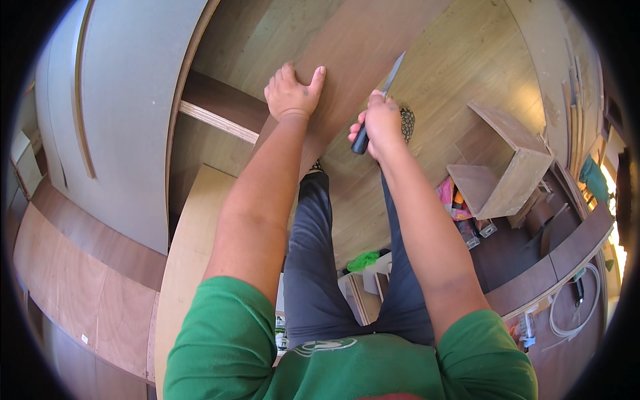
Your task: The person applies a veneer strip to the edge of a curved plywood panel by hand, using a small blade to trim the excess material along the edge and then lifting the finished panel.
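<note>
A long brown wooden board [353, 50] slopes away from between my legs toward the top of the view. Spread flat on its left side is my left hand [292, 92], thumb apart from the fingers and nothing in the grip. My right hand [380, 127] is wrapped round the black handle of a knife [393, 73]. Its narrow blade points up and to the right, along the board's right edge. Whether the blade touches the board I cannot tell. One patterned shoe [407, 124] shows just beside my right hand.
At the left stands a big grey panel [120, 107], with a cabinet frame and crosspiece [217, 123] beside it. An open wooden box frame [513, 180] rests on the wood-patterned floor [480, 53] at right. A coiled pale hose [557, 327] lies at the lower right, near a green bag [363, 261].
</note>
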`<action>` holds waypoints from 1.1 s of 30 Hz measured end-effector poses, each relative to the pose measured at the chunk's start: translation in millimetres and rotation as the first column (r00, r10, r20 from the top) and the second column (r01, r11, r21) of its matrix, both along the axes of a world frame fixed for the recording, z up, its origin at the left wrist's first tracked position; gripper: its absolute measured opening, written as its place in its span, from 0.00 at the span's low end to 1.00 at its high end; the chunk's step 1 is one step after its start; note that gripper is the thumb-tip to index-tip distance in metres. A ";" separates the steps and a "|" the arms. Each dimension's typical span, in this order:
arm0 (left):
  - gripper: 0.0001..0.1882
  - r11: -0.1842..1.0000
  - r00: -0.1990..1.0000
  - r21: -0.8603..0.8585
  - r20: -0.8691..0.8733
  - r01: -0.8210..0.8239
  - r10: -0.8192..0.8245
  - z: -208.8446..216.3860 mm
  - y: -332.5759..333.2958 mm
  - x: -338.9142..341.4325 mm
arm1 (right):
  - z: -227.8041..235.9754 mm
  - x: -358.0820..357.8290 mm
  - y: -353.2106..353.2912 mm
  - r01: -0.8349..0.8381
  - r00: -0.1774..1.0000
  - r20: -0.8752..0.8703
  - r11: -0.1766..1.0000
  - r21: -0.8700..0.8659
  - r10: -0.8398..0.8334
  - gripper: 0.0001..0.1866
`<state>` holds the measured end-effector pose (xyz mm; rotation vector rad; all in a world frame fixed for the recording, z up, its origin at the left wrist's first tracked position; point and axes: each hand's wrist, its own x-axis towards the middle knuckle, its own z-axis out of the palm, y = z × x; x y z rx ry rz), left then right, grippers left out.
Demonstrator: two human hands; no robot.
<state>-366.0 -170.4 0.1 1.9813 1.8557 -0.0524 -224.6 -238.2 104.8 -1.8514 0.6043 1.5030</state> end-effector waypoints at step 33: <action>0.37 0.998 0.999 -0.054 -0.036 0.014 -0.016 2.9 3.2 -1.5 | 2.1 36.8 -15.9 -0.026 1.000 0.009 0.999 0.022 0.026 0.17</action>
